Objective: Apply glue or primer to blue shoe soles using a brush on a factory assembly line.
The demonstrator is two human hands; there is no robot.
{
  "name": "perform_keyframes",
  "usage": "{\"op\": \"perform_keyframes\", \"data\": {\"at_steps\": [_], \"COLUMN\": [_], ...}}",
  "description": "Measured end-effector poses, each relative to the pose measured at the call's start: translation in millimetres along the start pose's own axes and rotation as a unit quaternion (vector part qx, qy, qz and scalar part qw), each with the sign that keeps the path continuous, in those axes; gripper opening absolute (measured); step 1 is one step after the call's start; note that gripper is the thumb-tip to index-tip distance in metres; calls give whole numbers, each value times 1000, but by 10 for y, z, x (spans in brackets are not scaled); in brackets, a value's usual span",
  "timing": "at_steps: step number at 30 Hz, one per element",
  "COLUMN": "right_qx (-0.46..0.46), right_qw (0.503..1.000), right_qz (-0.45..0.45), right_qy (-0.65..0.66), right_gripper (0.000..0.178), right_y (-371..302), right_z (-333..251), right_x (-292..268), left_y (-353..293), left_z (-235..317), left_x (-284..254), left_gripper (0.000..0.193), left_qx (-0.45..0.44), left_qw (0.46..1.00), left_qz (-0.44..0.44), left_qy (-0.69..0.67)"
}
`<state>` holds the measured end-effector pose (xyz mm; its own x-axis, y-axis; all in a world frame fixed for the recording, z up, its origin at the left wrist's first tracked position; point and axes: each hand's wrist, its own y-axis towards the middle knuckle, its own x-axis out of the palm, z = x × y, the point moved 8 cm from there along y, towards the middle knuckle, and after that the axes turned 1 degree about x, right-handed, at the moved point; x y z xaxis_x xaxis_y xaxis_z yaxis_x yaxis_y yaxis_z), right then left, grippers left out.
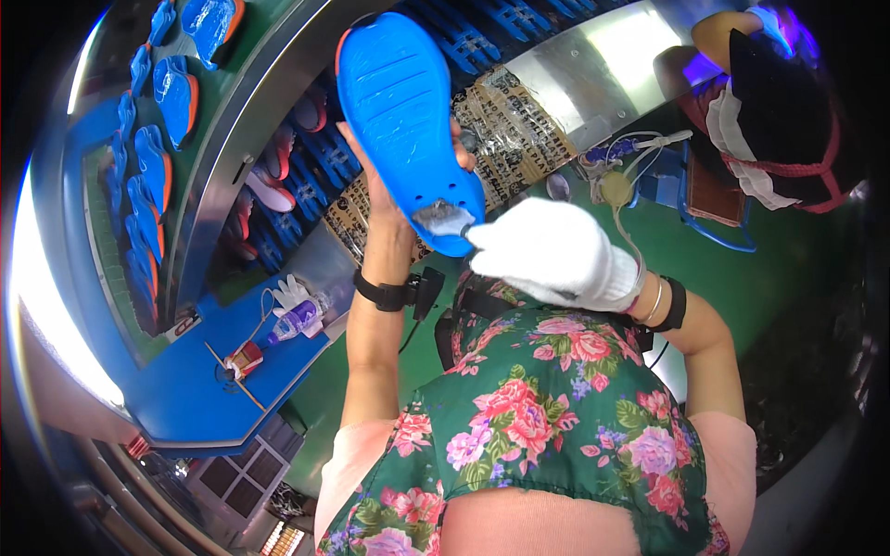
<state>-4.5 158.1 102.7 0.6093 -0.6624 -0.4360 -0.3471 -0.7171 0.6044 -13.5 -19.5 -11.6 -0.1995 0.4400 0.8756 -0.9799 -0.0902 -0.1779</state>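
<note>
A blue shoe sole (394,102) is held up in front of me, its ribbed face toward me with a wet shine on it. My bare left hand (378,181) grips it from behind and along the edges; part of that hand is hidden by the sole. In a white glove, my right hand (549,252) pinches a small brush (445,219). The brush's pale, greyish bristles touch the heel end of the sole, below a few small holes. Most of the brush's handle is hidden in the glove.
Blue soles with orange edges (176,97) lie on a green belt (222,83) at left, behind a metal rail. A blue table (195,389) bears a purple bottle (297,318). Tape-covered cardboard (510,130) lies beyond my hands. Another person (779,111) works at upper right.
</note>
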Motion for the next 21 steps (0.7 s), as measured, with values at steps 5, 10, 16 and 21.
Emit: {"op": "perform_keyframes", "data": {"at_steps": [5,10,16,21], "right_qx": [68,23,-3,-7], "right_qw": [960,997,964,982], "right_qz": [-72,-5,-118,-158], "right_qy": [263,78,238,100], "right_gripper": [21,22,20,26], "right_y": [36,-13,-19,-64], "right_z": [129,94,84,120], "right_x": [-3,-36,65,139], "left_y": [19,19,-66,-43], "left_z": [-92,-182,-271,-250], "left_x": [1,-2,-100,-205], "left_gripper": [117,117,106,104], "left_qx": [-84,-144,-209,-223], "left_qw": [993,985,975,972], "left_qz": [-65,-83,-65,-49], "left_qy": [-56,-37,-23,48]}}
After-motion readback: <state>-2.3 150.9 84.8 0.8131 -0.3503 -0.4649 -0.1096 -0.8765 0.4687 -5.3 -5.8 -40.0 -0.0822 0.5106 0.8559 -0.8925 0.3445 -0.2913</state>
